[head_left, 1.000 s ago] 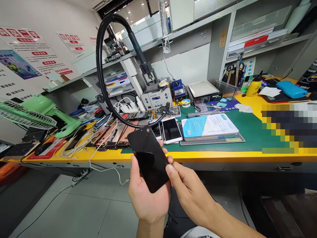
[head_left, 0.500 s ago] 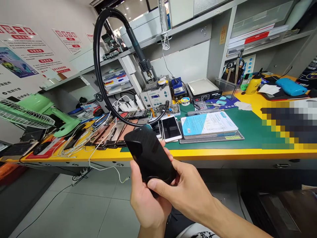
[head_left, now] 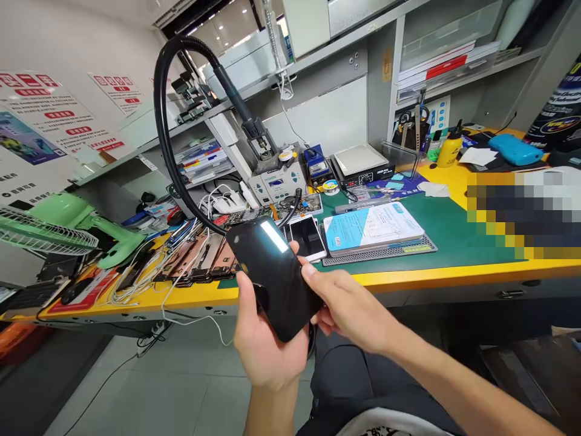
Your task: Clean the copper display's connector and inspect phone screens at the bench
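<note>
A black smartphone (head_left: 279,281), its dark screen catching a bright reflection, is held tilted in front of the bench edge. My left hand (head_left: 267,345) cradles it from below and behind, thumb along the left side and fingertips showing at the right edge. My right hand (head_left: 342,303) grips the lower right side, thumb at the edge and the other fingers curled beneath, partly hidden. Just behind the phone, a white phone or tablet with a dark screen (head_left: 307,236) lies on the green mat (head_left: 458,233).
A blue-and-white box (head_left: 374,227) rests on the mat. Behind it stand a grey soldering station (head_left: 276,184) and a looping black hose (head_left: 160,115). Phone frames (head_left: 204,257), white cables (head_left: 136,275) and a green fan (head_left: 63,215) occupy the left; a yellow bottle (head_left: 449,148) is at right.
The right thumb has moved from the phone's lower front to its right edge. The phone has tilted, and its screen now reflects bright light. The view has shifted slightly.
</note>
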`<state>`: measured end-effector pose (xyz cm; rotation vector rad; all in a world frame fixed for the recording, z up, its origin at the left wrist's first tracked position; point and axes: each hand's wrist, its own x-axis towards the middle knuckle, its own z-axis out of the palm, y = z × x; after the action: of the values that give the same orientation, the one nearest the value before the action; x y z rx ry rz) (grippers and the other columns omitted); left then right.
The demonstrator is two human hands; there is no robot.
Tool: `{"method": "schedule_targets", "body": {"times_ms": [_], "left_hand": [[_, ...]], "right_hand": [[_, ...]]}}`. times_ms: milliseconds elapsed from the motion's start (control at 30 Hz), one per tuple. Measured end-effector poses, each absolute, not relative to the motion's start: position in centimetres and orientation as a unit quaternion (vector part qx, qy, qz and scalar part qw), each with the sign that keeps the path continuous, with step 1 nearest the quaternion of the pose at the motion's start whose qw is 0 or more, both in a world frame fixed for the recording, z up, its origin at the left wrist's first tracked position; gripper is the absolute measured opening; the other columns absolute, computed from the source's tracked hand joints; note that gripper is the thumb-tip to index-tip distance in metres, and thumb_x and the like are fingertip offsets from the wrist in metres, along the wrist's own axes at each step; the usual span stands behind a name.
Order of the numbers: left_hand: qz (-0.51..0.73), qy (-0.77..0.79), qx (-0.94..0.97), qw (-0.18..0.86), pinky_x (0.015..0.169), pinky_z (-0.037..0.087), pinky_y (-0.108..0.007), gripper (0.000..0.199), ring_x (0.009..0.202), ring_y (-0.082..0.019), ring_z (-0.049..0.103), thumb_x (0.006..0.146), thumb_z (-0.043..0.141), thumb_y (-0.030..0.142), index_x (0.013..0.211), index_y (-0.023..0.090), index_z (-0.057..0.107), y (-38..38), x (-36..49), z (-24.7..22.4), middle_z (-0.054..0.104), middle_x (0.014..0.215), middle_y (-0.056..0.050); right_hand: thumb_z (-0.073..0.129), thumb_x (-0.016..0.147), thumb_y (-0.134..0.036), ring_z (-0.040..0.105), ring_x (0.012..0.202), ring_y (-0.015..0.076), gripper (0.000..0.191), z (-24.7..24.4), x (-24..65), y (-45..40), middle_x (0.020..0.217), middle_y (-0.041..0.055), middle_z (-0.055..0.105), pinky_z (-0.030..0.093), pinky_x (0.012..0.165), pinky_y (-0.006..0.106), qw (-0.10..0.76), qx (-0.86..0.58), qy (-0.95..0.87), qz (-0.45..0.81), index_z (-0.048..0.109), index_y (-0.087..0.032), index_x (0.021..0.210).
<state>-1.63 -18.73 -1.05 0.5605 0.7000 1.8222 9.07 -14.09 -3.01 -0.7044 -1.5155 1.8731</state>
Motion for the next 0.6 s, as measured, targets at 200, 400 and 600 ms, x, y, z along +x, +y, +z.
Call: {"method": "schedule_targets", "body": {"times_ms": [200, 400, 600], "left_hand": [[0.728, 0.246, 0.348, 0.537, 0.081, 0.056, -0.035, 0.052, 0.09, -0.021, 0.068, 0.095, 0.037, 0.055, 0.123, 0.021, 0.066, -13.0, -0.9, 2.8, 0.07, 0.115, -0.009], [0.684, 0.225, 0.405, 0.564, 0.082, 0.054, -0.036, 0.054, 0.087, -0.021, 0.067, 0.095, 0.036, 0.056, 0.113, 0.017, 0.07, -6.9, 0.8, 4.3, 0.07, 0.111, -0.01], [0.63, 0.209, 0.418, 0.62, 0.083, 0.054, -0.043, 0.055, 0.088, -0.024, 0.065, 0.092, 0.038, 0.057, 0.117, 0.018, 0.067, -3.2, 1.1, 3.1, 0.068, 0.111, -0.012]], "right_hand": [[0.052, 0.093, -0.055, 0.044, 0.043, 0.0081, 0.051, 1.0, 12.6, -8.5, 0.052, -0.0015, 0.053, 0.031, 0.04, 0.019, 0.293, -0.189, -0.64, 0.684, 0.05, -0.016, 0.06], [0.062, 0.089, -0.041, 0.045, 0.045, 0.0081, 0.034, 2.8, 15.8, -3.5, 0.056, -0.0025, 0.057, 0.036, 0.045, 0.02, 0.288, -0.177, -0.714, 0.613, 0.056, -0.016, 0.067], [0.056, 0.093, -0.045, 0.051, 0.051, 0.0103, 0.04, 0.8, 16.6, -0.1, 0.059, -0.0003, 0.058, 0.039, 0.046, 0.02, 0.318, -0.147, -0.686, 0.638, 0.056, -0.015, 0.067]]}}
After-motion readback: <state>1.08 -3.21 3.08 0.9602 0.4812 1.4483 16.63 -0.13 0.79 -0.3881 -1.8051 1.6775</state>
